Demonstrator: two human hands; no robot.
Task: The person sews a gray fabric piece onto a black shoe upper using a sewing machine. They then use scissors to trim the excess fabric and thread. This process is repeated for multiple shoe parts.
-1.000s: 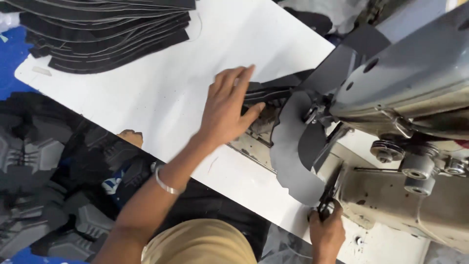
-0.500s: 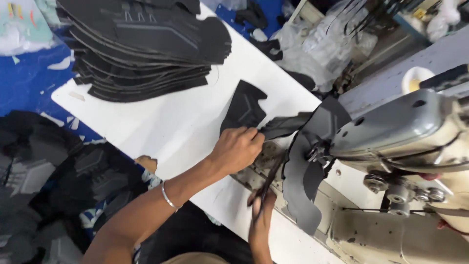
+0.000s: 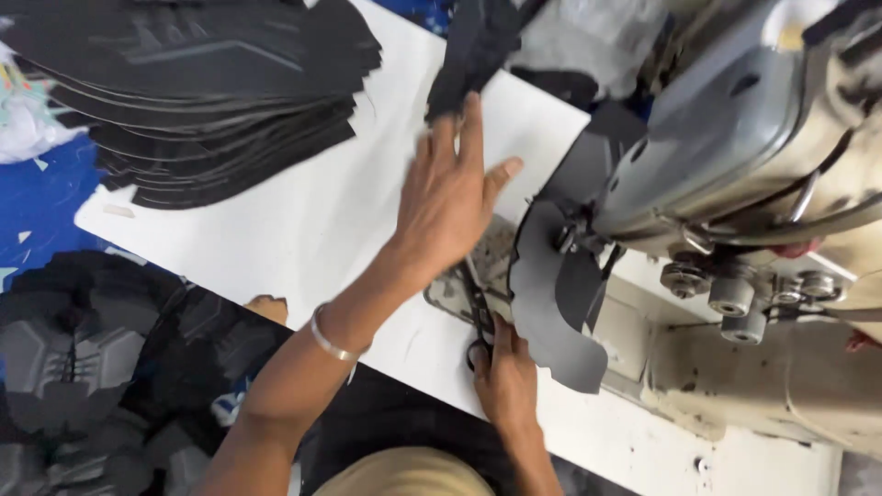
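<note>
A dark, curved cut piece [image 3: 551,312] hangs at the needle end of the sewing machine [image 3: 735,156], bent over and drooping toward the person, its scalloped lower edge near the right hand [image 3: 503,381]. That hand sits just left of the piece, fingers closed around small black scissors [image 3: 480,312] whose blades point up toward the machine's base plate. The left hand [image 3: 450,197] hovers flat and open above the white table [image 3: 303,230], left of the machine, fingers spread and holding nothing; whether the palm touches the table cannot be told. A thin metal bangle [image 3: 333,344] rings its wrist. Just beyond its fingertips, a blurred black piece [image 3: 473,50] lies at the far edge of the table. Further left of the machine, at the table's far left corner, a tall stack of black cut pieces [image 3: 211,92] lies fanned out. Below the table's near edge, well left of the machine, a heap of dark moulded parts [image 3: 83,367] fills the space, with blue material [image 3: 41,197] showing above it.
</note>
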